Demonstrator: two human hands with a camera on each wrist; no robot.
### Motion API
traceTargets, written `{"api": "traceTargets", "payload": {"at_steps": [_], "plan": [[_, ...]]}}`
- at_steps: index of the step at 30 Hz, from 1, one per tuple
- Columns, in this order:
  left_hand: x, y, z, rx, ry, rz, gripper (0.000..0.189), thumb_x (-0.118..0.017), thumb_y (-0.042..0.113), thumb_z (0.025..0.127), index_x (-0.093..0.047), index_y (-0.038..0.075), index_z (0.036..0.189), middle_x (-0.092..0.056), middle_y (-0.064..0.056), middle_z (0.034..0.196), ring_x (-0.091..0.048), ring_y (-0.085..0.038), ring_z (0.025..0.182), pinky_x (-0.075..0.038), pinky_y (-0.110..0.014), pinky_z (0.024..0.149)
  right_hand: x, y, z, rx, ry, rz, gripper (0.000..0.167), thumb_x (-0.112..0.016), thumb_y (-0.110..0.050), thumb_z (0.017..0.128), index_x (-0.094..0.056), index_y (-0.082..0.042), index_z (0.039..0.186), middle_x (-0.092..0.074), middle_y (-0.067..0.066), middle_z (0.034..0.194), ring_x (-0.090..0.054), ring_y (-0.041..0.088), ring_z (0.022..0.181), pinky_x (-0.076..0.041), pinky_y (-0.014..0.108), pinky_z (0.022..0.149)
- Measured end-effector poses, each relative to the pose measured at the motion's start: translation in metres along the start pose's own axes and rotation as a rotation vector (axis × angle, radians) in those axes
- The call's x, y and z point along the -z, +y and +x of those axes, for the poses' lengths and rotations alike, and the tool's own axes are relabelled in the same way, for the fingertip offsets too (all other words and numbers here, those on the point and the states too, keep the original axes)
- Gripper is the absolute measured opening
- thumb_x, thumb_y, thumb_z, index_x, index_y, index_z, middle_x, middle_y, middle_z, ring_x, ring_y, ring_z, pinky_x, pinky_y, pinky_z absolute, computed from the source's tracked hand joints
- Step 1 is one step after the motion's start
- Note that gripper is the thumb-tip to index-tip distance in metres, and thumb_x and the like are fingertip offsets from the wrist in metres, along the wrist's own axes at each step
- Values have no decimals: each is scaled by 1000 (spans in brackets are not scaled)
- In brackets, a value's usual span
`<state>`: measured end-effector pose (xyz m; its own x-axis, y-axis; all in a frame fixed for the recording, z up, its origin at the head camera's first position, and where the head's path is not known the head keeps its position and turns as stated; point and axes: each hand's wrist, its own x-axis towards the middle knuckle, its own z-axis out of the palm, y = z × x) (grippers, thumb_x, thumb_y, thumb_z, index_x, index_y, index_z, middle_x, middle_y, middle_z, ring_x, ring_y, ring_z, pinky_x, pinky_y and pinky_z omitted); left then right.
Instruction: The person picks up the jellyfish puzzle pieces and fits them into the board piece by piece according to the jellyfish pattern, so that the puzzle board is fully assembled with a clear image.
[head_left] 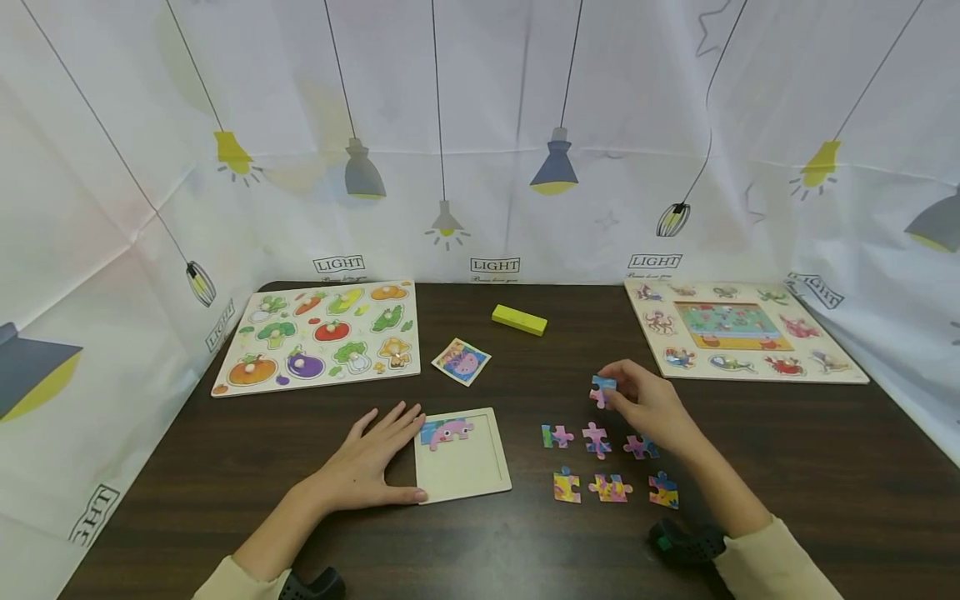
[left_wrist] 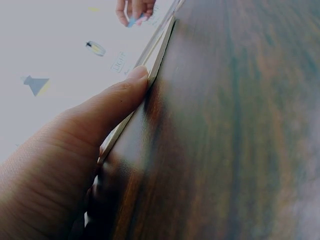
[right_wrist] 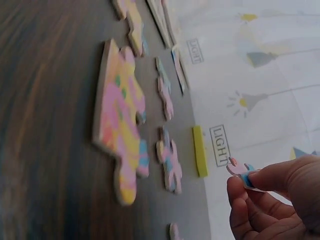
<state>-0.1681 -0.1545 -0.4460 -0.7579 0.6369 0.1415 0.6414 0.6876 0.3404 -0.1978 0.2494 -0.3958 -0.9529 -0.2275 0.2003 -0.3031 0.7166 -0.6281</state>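
One puzzle piece (head_left: 601,389) (blue and pink) is in the right grip (head_left: 649,408).

In the head view, you wear long cream sleeves of plain cloth: the left sleeve (head_left: 243,581) lies between seven and eight o'clock, the right sleeve (head_left: 776,562) near four, creased in soft folds. From your left sleeve a black left wristband (head_left: 311,587) juts toward three o'clock, cropped by the lower edge. The matching right wristband (head_left: 693,543) juts toward nine o'clock, with a small green patch (head_left: 663,543) near its outer end. Your left hand (head_left: 367,462) and right hand (head_left: 651,406) are bare. In the left wrist view, your thumb (left_wrist: 112,102) carries a short, rounded nail (left_wrist: 137,73).
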Motion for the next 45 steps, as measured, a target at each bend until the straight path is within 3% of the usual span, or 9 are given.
{"api": "traceTargets", "payload": {"at_steps": [8, 14, 25, 37, 45], "plan": [[-2, -1, 0, 0, 0, -1, 97, -51, 72, 75, -26, 11, 146, -20, -6, 151, -13, -26, 138, -7, -55, 105, -10, -14, 6, 62, -13, 8, 20, -62, -5, 86, -58, -7, 106, -62, 1, 80, -59, 16, 68, -46, 25, 56], [-3, -2, -1, -3, 10, -8, 97, -51, 72, 75, -26, 11, 146, -21, -6, 151, -14, -26, 138, -7, -55, 105, -21, -24, 10, 74, -27, 18, 17, -63, -7, 86, -60, -9, 103, -61, 1, 82, -51, 14, 64, -44, 25, 54], [-2, -2, -2, 15, -13, -8, 98, -50, 73, 74, -24, 12, 146, -19, -4, 151, -12, -24, 138, -5, -53, 105, -45, -47, 22, 103, -95, 77, 16, -63, -8, 86, -61, -10, 102, -62, -2, 80, -51, 13, 64, -45, 24, 57], [-1, -2, 0, 4, -11, -5, 98, -51, 73, 74, -24, 11, 146, -19, -5, 151, -13, -25, 138, -6, -55, 105, -66, -62, 31, 238, -150, 91, 13, -64, -10, 86, -62, -9, 98, -59, -6, 75, -50, 8, 59, -44, 23, 54], [-1, -1, 1, 22, -31, -8, 98, -49, 74, 74, -23, 13, 147, -17, -3, 152, -10, -22, 139, -4, -53, 106, -79, -67, 34, 271, -184, 85, 10, -63, -12, 87, -62, -11, 96, -52, -8, 69, -44, 7, 56, -39, 21, 49]]}}
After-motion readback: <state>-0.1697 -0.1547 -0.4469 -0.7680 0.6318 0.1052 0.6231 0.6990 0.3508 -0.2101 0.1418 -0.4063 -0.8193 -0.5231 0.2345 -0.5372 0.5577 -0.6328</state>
